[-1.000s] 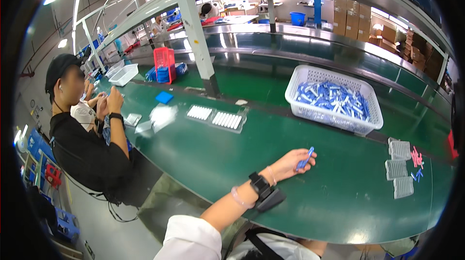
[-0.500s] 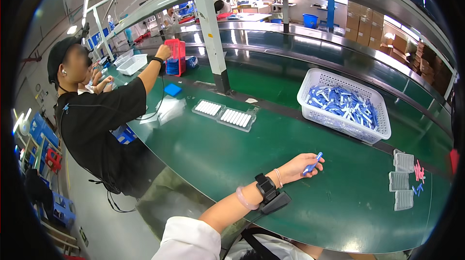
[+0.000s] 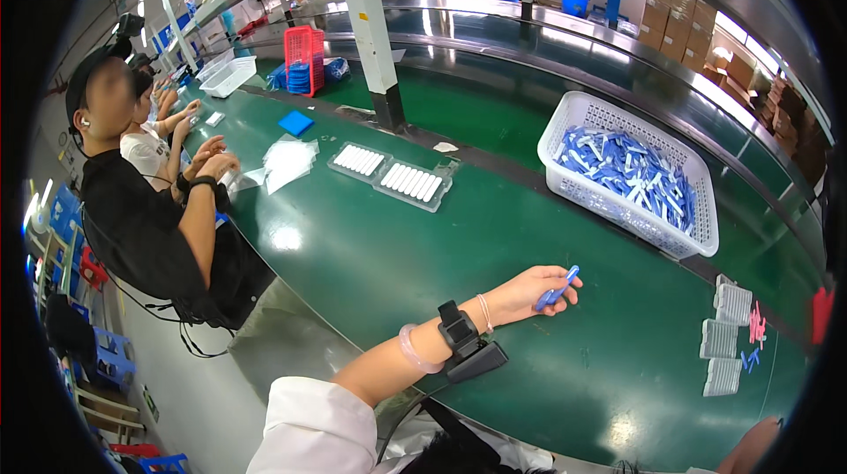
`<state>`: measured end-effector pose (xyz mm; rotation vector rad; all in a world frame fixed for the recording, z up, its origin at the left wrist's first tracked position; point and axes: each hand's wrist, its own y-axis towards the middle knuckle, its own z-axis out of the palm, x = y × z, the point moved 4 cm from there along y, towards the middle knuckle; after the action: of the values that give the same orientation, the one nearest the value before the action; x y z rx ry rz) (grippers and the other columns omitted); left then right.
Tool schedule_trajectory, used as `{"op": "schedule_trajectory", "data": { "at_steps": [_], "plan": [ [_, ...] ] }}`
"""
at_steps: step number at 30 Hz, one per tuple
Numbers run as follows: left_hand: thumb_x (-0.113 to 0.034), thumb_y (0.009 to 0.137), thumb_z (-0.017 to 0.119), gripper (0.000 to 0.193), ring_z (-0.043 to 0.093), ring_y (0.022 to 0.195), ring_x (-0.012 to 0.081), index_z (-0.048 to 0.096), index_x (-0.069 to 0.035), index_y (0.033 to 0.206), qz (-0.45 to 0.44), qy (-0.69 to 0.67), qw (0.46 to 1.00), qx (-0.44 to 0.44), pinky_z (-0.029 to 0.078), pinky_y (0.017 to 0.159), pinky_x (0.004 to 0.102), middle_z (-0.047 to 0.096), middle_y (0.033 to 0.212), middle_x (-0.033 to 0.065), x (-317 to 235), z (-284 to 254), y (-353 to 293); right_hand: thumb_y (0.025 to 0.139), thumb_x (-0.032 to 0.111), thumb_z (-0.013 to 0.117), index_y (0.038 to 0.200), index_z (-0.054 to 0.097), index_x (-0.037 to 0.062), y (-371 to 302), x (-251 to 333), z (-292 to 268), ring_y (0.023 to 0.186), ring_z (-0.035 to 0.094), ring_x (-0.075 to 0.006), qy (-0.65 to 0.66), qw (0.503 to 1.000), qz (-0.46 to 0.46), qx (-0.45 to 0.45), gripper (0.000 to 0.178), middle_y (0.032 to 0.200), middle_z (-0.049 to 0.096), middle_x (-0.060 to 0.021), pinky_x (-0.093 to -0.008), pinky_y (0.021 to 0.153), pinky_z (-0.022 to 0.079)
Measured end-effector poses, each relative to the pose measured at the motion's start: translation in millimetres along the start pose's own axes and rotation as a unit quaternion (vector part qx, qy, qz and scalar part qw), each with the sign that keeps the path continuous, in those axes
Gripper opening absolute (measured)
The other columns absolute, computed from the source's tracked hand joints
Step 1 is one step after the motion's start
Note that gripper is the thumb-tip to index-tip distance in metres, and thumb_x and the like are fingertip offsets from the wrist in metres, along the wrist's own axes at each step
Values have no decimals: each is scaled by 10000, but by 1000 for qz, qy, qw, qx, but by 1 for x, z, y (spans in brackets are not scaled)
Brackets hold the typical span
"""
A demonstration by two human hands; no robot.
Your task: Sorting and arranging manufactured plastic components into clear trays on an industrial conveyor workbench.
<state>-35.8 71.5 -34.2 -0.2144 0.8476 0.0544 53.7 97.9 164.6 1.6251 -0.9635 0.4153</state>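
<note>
My left hand (image 3: 535,291) reaches over the green tabletop from the lower left, palm partly up. Its fingers are curled round a slim blue-and-white plastic piece (image 3: 558,291), whose pale tip sticks out past the fingertips. Whether more than one piece is in the hand, I cannot tell. Beyond it stands a white perforated basket (image 3: 609,205) heaped with similar blue and white pieces (image 3: 622,172). A bit of bare skin, apparently my right arm (image 3: 752,452), shows at the lower right edge; no right hand can be made out.
Grey ribbed trays (image 3: 720,338) lie at the right beside small pink pieces (image 3: 757,324) and blue ones (image 3: 750,359). An open clear case (image 3: 413,184) holds white sticks. A co-worker in black (image 3: 146,231) stands at the left, near thin white sheets (image 3: 289,162). A post (image 3: 369,33) rises behind.
My view has shifted a little. My left hand still grips the blue-and-white piece. The co-worker's arm has come down from the red basket. Skin now shows at the lower right.
</note>
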Motion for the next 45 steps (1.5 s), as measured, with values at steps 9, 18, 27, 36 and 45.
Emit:
{"op": "schedule_trajectory", "data": {
  "at_steps": [9, 18, 27, 36, 45],
  "plan": [
    [-147, 906, 419, 206, 470, 601, 90, 481, 2, 1035, -14, 11, 1000, 2, 359, 460, 183, 546, 825, 80, 3, 6, 1, 781, 164, 566, 998, 472, -32, 29, -18, 6, 817, 555, -255, -37, 997, 32, 58, 307, 939, 549, -138, -343, 691, 452],
    [-179, 918, 401, 207, 410, 533, 62, 475, -9, 1010, -9, 71, 997, 41, 299, 400, 172, 555, 799, 70, 3, 11, -1, 770, 165, 575, 1018, 462, -44, 75, -30, 47, 845, 556, -260, -132, 975, 75, 161, 344, 964, 543, -141, -355, 719, 454],
    [-71, 834, 446, 303, 454, 578, 88, 404, -16, 1129, -93, 196, 959, 182, 360, 471, 202, 573, 836, 76, 31, 10, -4, 759, 166, 584, 1039, 452, -57, 124, -37, 120, 872, 558, -264, -186, 960, 63, 199, 382, 989, 538, -144, -368, 747, 456],
    [-278, 901, 430, 319, 451, 634, 84, 427, -40, 1113, -121, 213, 937, 250, 367, 530, 186, 536, 915, 73, 36, 41, 1, 717, 290, 603, 1312, 230, -41, 81, -182, 297, 918, 470, -336, -466, 833, 139, 262, 776, 1032, 481, -200, -456, 683, 411],
    [-263, 903, 431, 306, 481, 632, 95, 451, -27, 1096, -112, 199, 925, 303, 396, 538, 189, 546, 907, 77, 62, 59, -17, 617, 562, 635, 1342, 169, -1, 74, -155, 269, 992, 404, -332, -378, 883, 166, 225, 1030, 1072, 445, -223, -504, 752, 347]
  ]
}}
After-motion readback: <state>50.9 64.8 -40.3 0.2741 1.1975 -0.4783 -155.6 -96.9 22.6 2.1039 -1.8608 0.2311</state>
